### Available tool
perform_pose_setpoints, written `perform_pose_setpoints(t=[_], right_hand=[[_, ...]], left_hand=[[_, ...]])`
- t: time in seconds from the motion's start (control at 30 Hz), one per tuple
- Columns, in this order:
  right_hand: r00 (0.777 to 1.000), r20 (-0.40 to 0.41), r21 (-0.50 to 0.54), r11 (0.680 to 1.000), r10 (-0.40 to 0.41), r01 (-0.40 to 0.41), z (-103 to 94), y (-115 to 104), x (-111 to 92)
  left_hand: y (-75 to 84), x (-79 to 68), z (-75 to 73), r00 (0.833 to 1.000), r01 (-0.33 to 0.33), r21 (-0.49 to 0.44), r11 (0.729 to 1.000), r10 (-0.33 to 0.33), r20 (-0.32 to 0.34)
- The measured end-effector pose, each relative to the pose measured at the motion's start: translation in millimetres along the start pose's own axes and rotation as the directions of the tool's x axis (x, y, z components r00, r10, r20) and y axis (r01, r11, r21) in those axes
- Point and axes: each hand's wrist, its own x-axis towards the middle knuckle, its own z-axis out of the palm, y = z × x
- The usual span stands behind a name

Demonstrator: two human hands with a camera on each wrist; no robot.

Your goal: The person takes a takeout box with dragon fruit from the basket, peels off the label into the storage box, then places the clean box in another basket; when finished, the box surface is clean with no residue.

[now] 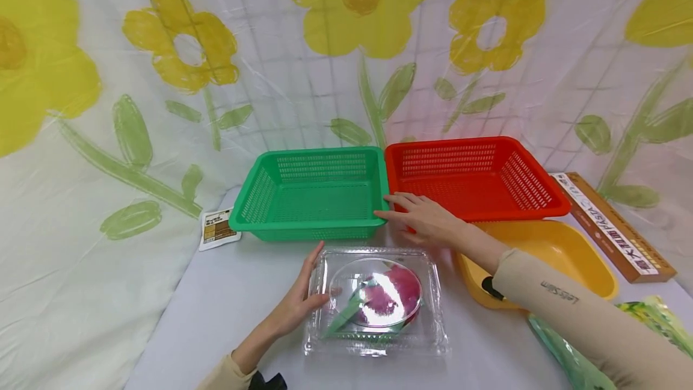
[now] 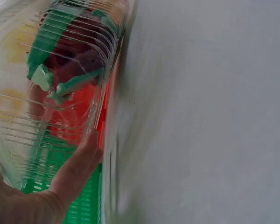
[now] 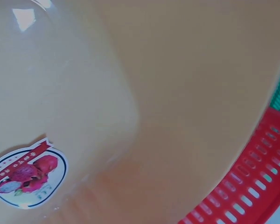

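A clear plastic clamshell box [image 1: 376,345] sits on the white table, with a pink dragon fruit [image 1: 397,290] and green parts inside. My left hand [image 1: 298,306] rests along the box's left side, fingers fairly straight; in the left wrist view, the box [image 2: 18,126] leans across the view beside a straight finger [image 2: 77,163]. My right hand [image 1: 425,218] reaches between the baskets, fingers extended over the right front rim of the green basket [image 1: 314,230]. Whether they touch it I cannot tell. A dragon-fruit sticker [image 3: 30,177] shows on a tan surface in the right wrist view.
Beside the green basket stands a red basket [image 1: 482,212]. A yellow basin [image 1: 574,245] lies in front, partly under my right forearm. At right are a long brown box [image 1: 617,227] and a green packet [image 1: 574,354]. A small sachet [image 1: 218,227] lies at left.
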Motion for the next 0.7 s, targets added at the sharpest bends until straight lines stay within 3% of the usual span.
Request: perform_pose_setpoints(t=[0.43, 0.57, 0.7], right_hand=[[1.0, -0.01, -0.014, 1.0, -0.005, 0.005, 0.1, 0, 2], [1.0, -0.006, -0.008, 1.0, 0.002, -0.002, 0.8, -1, 3], [1.0, -0.004, 0.001, 1.0, 0.014, -0.014, 1.4, -2, 4]], left_hand=[[5.2, -6.0, -5.8, 0.999, -0.024, -0.025, 0.999, 0.023, -0.047], [10.0, -8.8, -6.9, 0.999, 0.024, -0.021, 0.999, -0.025, -0.048], [14.5, -13.2, -9.1, 0.995, 0.087, -0.091, 0.992, -0.09, -0.032]])
